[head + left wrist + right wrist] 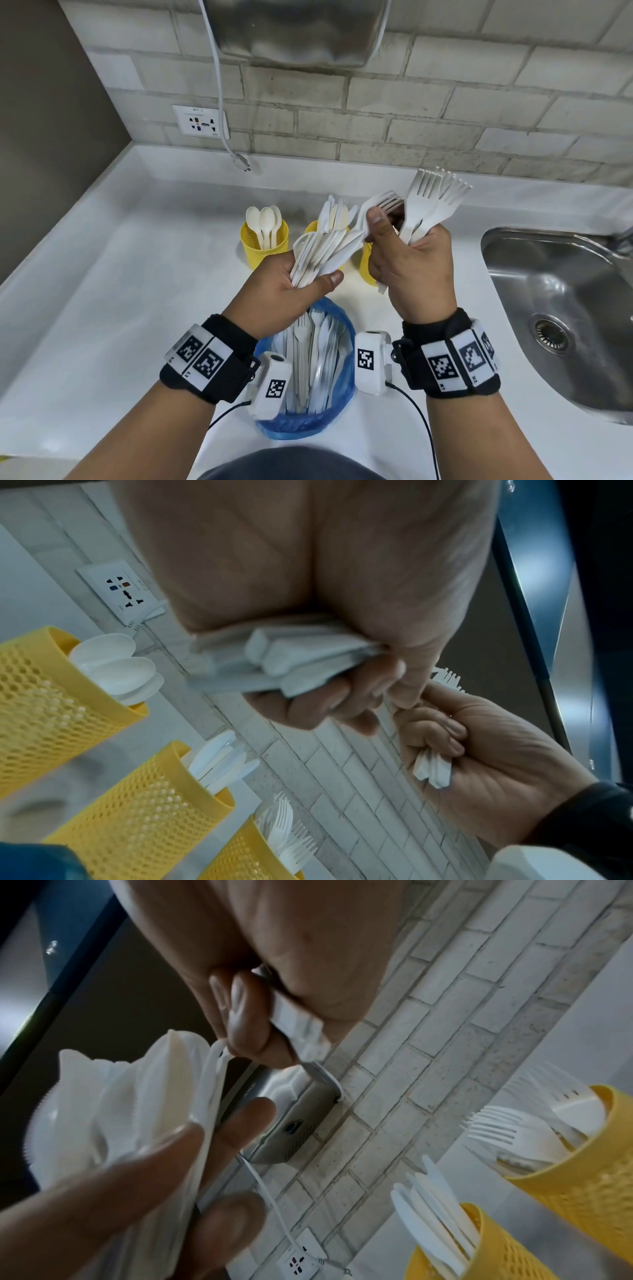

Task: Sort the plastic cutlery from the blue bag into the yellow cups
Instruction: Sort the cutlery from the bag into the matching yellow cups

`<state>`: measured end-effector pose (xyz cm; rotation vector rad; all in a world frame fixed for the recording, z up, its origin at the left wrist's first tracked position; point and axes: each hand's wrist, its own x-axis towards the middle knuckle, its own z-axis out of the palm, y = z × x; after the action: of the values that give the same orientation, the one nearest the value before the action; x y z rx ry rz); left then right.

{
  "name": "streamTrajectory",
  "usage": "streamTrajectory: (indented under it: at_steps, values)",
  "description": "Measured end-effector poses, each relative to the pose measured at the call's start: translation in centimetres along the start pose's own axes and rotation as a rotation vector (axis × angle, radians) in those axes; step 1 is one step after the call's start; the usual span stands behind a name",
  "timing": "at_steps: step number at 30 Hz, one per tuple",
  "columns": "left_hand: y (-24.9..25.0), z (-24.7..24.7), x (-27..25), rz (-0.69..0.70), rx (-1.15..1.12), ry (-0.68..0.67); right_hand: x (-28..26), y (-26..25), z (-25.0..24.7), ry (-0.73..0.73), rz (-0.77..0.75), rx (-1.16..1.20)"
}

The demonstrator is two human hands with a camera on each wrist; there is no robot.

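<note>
- Left hand [294, 284], at about 7 o'clock from the cups, is curled round a fanned bundle of knives [329, 243]; our thumb presses across the handles, and the left wrist view shows the fingers wrapped under them.
- Left cup [263, 245], at 11 o'clock from the bag, already has a few spoons [263, 219] standing in it, bowls up.
- Middle cup [143, 802] holds knives blade-up; in the head view our bundle hides most of it.
- Blue bag [308, 421] sits at 6 o'clock, between our wrists, open-mouthed and with a good deal of mixed cutlery still in it.
- Right cup [582, 1153], at 3 o'clock from the middle one, has forks in it already.
- Right hand [411, 260] grips a sheaf of forks [431, 202] by the handles, tines up, while its thumb and forefinger pinch one more fork [380, 205] at the edge of the left bundle.
- We judge the sort well begun but far from done: every cup has its kind started, both handfuls have yet to be dropped, and the bag needs several more trips.
- Readable writing is scarce: the metal wall unit [291, 1112] shows a word like "AIKE", faint enough that we are unsure; small print on the wall socket [200, 121] is too tiny to read.
</note>
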<state>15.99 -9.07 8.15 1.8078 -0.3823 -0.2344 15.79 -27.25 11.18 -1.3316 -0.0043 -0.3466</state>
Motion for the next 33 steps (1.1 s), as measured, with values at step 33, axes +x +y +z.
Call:
streamTrajectory:
  at_steps: [33]
  values:
    - [2.2,0.1,-0.3,0.024,0.019,-0.129,-0.1,1.1,0.1,-0.071,0.200,0.469]
